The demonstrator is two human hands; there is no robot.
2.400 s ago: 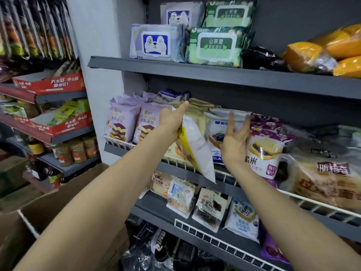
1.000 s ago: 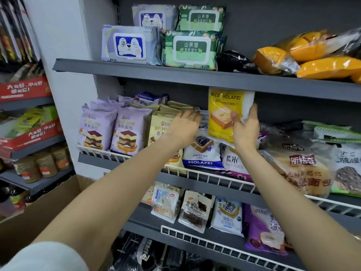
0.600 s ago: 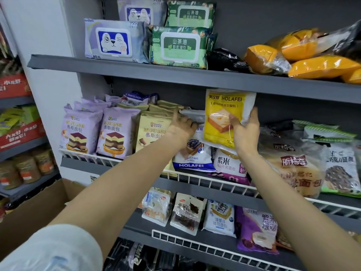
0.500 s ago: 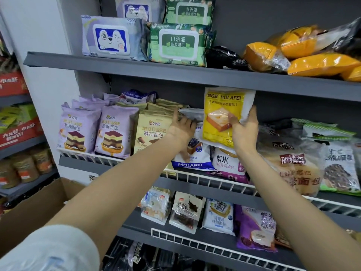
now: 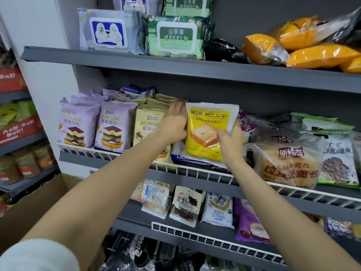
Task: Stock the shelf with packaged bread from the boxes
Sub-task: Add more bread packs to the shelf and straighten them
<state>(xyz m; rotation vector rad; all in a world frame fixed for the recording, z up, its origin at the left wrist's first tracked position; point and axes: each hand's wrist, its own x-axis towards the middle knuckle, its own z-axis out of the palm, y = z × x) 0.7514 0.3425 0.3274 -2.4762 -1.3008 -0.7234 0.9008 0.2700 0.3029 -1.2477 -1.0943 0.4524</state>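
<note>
A yellow and white Molafei bread pack point(image 5: 210, 132) stands upright at the middle shelf point(image 5: 214, 176), in front of a blue Molafei pack. My right hand point(image 5: 230, 139) grips its lower right side, thumb across the front. My left hand point(image 5: 174, 122) lies with straight fingers against the cream mousse bread packs point(image 5: 146, 124) just left of it, touching the yellow pack's left edge. Purple mousse bread packs point(image 5: 97, 126) fill the shelf's left end.
A large bagged loaf point(image 5: 287, 165) and a green-trimmed pack point(image 5: 338, 159) stand to the right. Wet wipes point(image 5: 175, 36) and orange bags point(image 5: 312, 49) sit on the shelf above. Small bread packs point(image 5: 185, 204) lie on the lower shelf. A cardboard box point(image 5: 39, 204) stands at lower left.
The yellow pack has come down from under the upper shelf into the row, in front of the blue pack. My left hand stays pressed against the cream packs.
</note>
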